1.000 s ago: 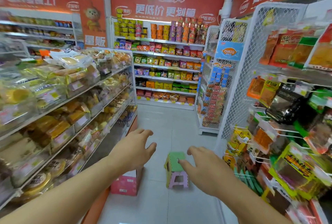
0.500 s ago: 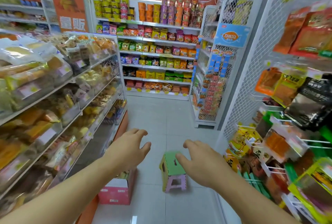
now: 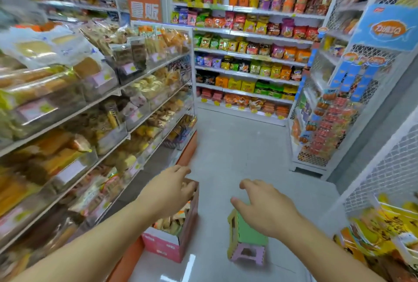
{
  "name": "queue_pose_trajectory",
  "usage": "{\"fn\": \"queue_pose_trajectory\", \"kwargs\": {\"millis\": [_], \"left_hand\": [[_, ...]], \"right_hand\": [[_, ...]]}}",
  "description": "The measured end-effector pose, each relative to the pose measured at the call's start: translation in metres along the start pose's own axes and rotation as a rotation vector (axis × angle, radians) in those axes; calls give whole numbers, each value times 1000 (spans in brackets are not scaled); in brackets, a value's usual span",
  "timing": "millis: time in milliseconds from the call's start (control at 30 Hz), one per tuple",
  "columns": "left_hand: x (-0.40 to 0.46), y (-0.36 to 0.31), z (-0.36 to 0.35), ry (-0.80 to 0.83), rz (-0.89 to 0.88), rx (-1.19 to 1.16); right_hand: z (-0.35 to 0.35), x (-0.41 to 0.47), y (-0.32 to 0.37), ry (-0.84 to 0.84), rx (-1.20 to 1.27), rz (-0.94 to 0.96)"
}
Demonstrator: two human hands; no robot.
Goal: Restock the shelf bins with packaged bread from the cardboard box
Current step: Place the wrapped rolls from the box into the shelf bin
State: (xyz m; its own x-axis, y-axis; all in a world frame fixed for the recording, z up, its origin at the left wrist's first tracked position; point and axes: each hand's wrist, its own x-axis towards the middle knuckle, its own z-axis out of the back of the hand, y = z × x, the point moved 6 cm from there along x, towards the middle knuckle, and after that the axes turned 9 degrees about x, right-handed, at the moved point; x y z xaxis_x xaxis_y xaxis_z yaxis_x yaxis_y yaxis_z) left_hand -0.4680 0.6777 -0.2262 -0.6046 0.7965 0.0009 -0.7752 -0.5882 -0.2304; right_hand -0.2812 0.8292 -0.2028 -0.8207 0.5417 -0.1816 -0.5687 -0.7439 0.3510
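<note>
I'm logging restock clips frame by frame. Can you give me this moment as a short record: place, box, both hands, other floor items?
place: shop aisle, shelf bins of packaged bread on the person's left
box: pink cardboard box on the floor at the shelf base, open, packets visible inside
left hand: over the open box, fingers loosely spread, holding nothing
right hand: over the stool, fingers loosely spread, holding nothing
other floor item: small folding stool, green top, purple legs, right of the box

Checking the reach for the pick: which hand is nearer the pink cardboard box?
Left. The left hand hovers over the box; the right hand is apart, above the green stool.
</note>
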Motion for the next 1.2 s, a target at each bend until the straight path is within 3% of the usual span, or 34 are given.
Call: {"fn": "queue_pose_trajectory", "kwargs": {"millis": [567,900,1200], "left_hand": [[186,191,-11,-40,203,-62],[241,300,-57,-60,581,-121],[241,308,-85,-113,924,-156]], "right_hand": [[-22,301,120,167,-91,185],[-91,491,200,426,-155,545],[-129,573,240,643,-288,825]]}}
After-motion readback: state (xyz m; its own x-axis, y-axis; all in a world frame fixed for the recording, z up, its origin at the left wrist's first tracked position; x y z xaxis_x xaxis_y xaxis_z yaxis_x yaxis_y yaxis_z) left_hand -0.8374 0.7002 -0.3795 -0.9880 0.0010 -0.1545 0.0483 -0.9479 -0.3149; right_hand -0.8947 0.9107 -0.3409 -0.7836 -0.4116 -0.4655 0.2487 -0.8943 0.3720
